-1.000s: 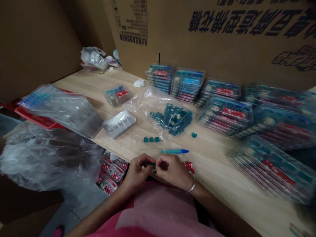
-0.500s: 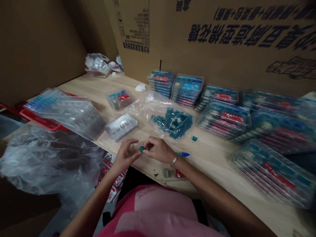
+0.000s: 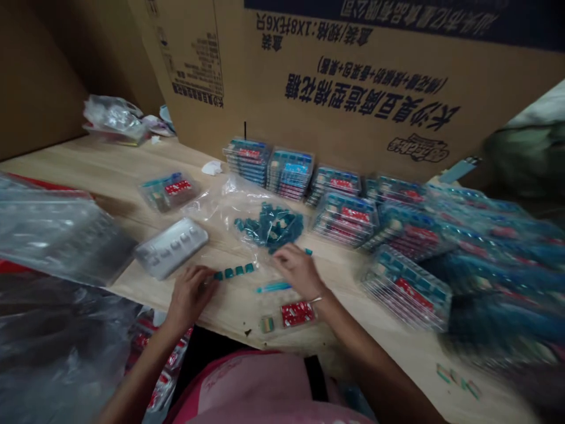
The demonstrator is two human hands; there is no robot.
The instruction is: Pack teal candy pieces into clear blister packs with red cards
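My left hand point(image 3: 189, 292) rests on the wooden table point(image 3: 110, 176), fingers curled at the left end of a short row of small teal blocks point(image 3: 233, 272). My right hand point(image 3: 296, 268) reaches toward a clear bag of loose teal blocks point(image 3: 269, 225), fingers bent at the bag's near edge; what they hold, if anything, is hidden. A blue pen point(image 3: 273, 287) lies between my hands. Near the table's front edge sits a small clear pack with a red label point(image 3: 292, 314).
Stacks of filled clear blister packs point(image 3: 344, 212) line the back and right side. An empty grey blister tray point(image 3: 171, 247) and a single filled pack point(image 3: 168, 189) lie to the left. Crumpled plastic bags point(image 3: 57, 235) cover the left. A large printed cardboard box point(image 3: 353, 76) stands behind.
My hands have parted. The teal block they held together now lies in the row on the table. My right hand moved forward to the bag. The view has swung right.
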